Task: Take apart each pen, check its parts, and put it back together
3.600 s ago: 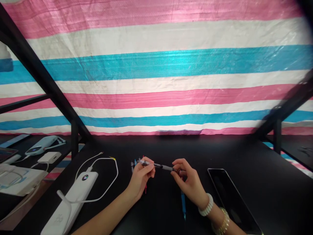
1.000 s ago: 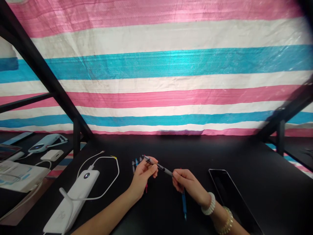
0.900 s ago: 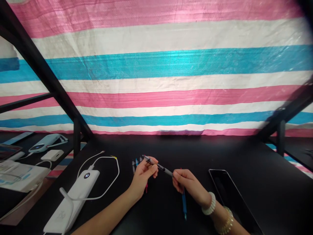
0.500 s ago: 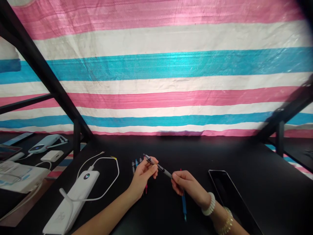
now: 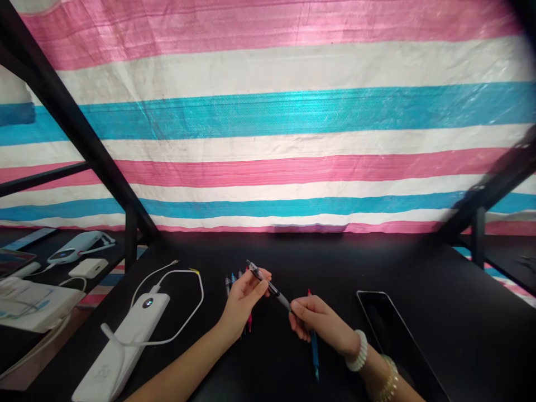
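Note:
Between my two hands is a clear-and-grey pen (image 5: pixel 278 295), tilted with its upper end to the left. My left hand (image 5: pixel 246 296) pinches it near that upper end. The fingers of my right hand (image 5: pixel 314 318) are closed on its lower right end, hiding the tip. Under and behind my left hand lie several pens (image 5: pixel 228 283), partly covered; a pinkish-red one (image 5: pixel 249 322) shows below the fingers. A blue pen (image 5: pixel 315 357) lies on the black table beneath my right hand, its middle hidden. A pinkish-red tip shows just above that hand.
A white power bank (image 5: pixel 125 346) with a white cable (image 5: pixel 203 290) lies on the left. To the right is a dark phone or tablet (image 5: pixel 397 335). Chargers and devices (image 5: pixel 79 248) sit on a neighbouring surface at far left. Black metal bars (image 5: pixel 96 156) frame the table's sides.
My right hand has shifted slightly left with the pen's lower end, so the pen tilts a little more steeply. My left hand keeps its hold in nearly the same place.

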Demonstrator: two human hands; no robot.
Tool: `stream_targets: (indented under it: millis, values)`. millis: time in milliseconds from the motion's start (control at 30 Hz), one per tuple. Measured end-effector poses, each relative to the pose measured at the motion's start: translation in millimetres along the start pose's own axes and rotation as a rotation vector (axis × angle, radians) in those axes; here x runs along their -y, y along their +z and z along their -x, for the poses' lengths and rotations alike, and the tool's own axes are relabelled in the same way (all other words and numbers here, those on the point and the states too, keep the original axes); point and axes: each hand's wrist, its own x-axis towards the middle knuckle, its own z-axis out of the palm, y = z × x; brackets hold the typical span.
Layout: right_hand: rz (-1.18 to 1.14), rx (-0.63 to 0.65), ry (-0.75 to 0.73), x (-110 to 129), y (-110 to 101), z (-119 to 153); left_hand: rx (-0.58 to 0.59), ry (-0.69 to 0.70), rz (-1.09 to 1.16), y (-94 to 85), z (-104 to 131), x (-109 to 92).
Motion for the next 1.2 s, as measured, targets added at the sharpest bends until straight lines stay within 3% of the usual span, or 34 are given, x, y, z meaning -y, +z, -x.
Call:
stream_targets:
  millis: [133, 400, 1067, 1200]
  values:
    - [0.027, -0.019, -0.016, 3.5, 1.4, 1.4, -0.029, -0.024, 0.094, 2.4, -0.1, -6.2]
    - [-0.025, -0.216, -0.043, 9.6, -1.9, 3.2, -0.001, -0.048, 0.156, 4.2, 1.1, -15.4]
    - [-0.060, -0.233, -0.046, 3.7, -4.8, 0.5, 0.096, -0.057, 0.182, 1.2, -0.3, -11.2]
    - [-0.056, -0.221, -0.049, 3.4, -4.7, 0.1, 0.058, -0.061, 0.159, 1.2, -0.9, -12.0]
